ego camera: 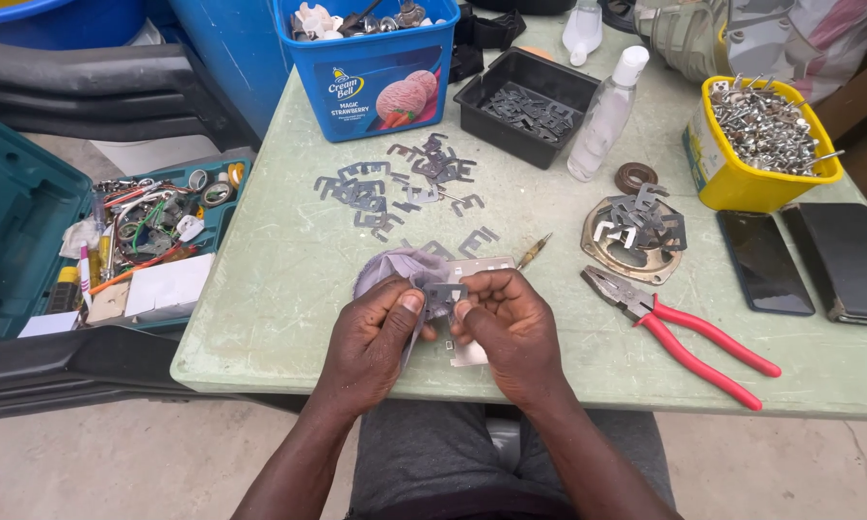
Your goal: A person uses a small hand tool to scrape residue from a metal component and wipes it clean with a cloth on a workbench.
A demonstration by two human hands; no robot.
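Both hands pinched shut: left hand (pixel 371 337) holding grey cloth (pixel 387 272), right hand (pixel 511 332) gripping small E-shaped grey metal plate (pixel 445 292); wiping step, likely needs steady rubbing pressure next.

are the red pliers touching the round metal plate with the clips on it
Apart. The head view shows bare green table between the nose of the red pliers and the rim of the round metal plate.

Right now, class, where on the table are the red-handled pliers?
In the head view, the red-handled pliers lie on the green table to the right of the right hand, just below the round metal plate and left of the dark phone.
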